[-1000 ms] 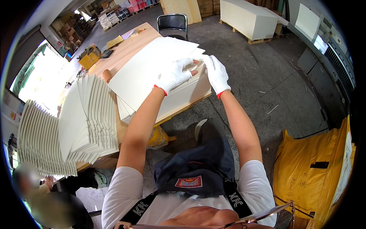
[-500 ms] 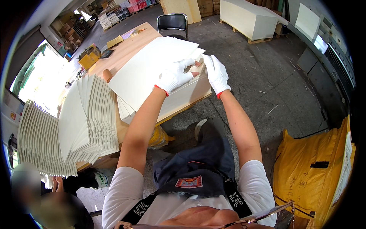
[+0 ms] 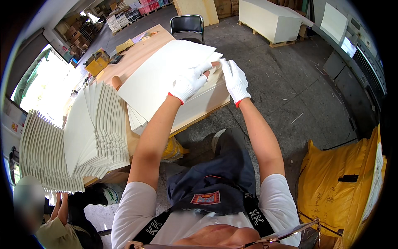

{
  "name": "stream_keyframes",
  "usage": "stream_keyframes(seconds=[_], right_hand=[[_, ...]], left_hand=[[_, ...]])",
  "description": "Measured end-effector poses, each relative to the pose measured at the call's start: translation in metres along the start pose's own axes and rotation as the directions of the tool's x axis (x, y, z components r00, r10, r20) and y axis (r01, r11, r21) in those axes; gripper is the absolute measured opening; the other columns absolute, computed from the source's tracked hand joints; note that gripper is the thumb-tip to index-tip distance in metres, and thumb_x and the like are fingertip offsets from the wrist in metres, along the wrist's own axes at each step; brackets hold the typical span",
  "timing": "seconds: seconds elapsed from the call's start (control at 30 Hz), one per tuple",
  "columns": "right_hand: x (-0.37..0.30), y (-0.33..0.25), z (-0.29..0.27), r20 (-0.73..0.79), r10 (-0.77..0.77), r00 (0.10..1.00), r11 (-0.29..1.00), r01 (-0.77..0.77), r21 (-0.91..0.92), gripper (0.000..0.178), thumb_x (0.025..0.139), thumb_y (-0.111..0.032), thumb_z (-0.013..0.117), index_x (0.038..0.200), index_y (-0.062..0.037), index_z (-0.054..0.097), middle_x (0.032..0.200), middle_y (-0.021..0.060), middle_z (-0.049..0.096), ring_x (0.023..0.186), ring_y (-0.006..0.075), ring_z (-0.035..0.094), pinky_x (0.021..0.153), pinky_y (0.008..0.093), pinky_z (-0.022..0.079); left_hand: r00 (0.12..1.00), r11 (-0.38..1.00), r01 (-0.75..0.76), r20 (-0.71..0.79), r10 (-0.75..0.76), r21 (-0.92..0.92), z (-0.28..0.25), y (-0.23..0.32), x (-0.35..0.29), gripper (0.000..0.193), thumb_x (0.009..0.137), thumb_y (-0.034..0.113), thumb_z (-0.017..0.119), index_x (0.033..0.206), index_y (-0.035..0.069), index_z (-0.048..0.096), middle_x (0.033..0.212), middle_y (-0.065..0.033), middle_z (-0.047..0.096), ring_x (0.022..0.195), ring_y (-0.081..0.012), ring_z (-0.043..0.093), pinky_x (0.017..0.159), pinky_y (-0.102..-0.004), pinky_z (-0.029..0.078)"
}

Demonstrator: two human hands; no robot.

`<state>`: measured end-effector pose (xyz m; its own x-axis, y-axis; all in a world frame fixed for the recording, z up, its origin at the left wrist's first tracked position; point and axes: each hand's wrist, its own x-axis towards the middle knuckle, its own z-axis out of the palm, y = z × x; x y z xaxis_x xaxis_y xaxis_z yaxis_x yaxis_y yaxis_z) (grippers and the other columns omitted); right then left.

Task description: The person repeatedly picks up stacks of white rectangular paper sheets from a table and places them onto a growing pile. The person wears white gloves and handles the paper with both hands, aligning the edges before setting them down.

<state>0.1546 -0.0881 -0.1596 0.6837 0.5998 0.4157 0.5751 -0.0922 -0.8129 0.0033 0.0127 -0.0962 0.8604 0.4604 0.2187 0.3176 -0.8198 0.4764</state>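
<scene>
A tall stack of white paperboard sheets (image 3: 166,62) stands on the wooden table, its top sheets fanned out of line. My left hand (image 3: 188,84), in a white glove with a red cuff and bare fingertips, lies on the top sheet. Its forefinger stretches toward the right hand, with the thumb apart below it. At the stack's right-hand edge is my right hand (image 3: 236,83), gloved the same way. Its fingers are bent together over the sheets' corner, their tips partly hidden.
Fanned piles of white sheets (image 3: 97,124) fill the table's left side; another person (image 3: 62,228) is beside them. A yellow box (image 3: 98,62) sits on the wooden tabletop (image 3: 145,41). Beyond is a black chair (image 3: 187,28). To the right stand a yellow-covered load (image 3: 331,186) and a machine (image 3: 352,54).
My left thumb and forefinger have shifted slightly up and closer together, the forefinger now near the right hand's fingertips. The right hand has barely moved. The other person has shifted slightly.
</scene>
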Motion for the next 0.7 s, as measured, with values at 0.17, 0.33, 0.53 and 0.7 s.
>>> stream_keyframes(seconds=[0.17,0.33,0.53,0.7], right_hand=[[0.0,0.005,0.003,-0.026,-0.003,1.0,1.0,0.003,0.001,0.052,0.103,-0.056,0.041,0.099,-0.0071,0.058,0.094,0.0237,0.066,0.093,0.0472,0.062,0.077,0.0526,0.046],[0.0,0.004,0.003,-0.033,-0.009,0.999,1.0,0.01,0.007,0.052,0.103,-0.056,0.041,0.099,-0.0072,0.058,0.095,0.0237,0.066,0.094,0.0471,0.062,0.077,0.053,0.046],[0.002,0.002,0.001,0.024,0.062,0.998,0.997,-0.063,0.05,0.053,0.102,-0.057,0.042,0.096,-0.0075,0.058,0.091,0.0226,0.065,0.09,0.0459,0.062,0.075,0.0512,0.046],[0.0,0.002,0.005,-0.025,-0.005,1.0,0.999,0.007,0.052,0.052,0.102,-0.056,0.044,0.093,-0.0065,0.057,0.087,0.0221,0.063,0.087,0.0455,0.061,0.074,0.0507,0.045]], left_hand=[[0.998,0.998,-0.058,0.024,0.058,0.008,0.002,-0.005,0.001,0.031,0.096,0.028,0.06,0.126,0.023,0.067,0.11,-0.0153,0.072,0.099,-0.033,0.069,0.087,-0.0411,0.053],[1.0,1.0,-0.031,0.002,0.031,-0.003,0.004,-0.003,0.0,0.032,0.092,0.031,0.067,0.123,0.023,0.068,0.11,-0.0125,0.073,0.099,-0.0308,0.07,0.088,-0.0405,0.053],[1.0,1.0,-0.008,0.0,0.008,-0.024,0.0,0.002,-0.001,0.028,0.096,0.025,0.064,0.122,0.02,0.07,0.104,-0.0146,0.073,0.093,-0.026,0.07,0.086,-0.0366,0.053],[0.999,0.999,-0.037,-0.018,0.038,0.02,0.003,-0.009,0.001,0.029,0.095,0.026,0.062,0.124,0.022,0.067,0.106,-0.0161,0.071,0.095,-0.0308,0.069,0.086,-0.0407,0.053]])
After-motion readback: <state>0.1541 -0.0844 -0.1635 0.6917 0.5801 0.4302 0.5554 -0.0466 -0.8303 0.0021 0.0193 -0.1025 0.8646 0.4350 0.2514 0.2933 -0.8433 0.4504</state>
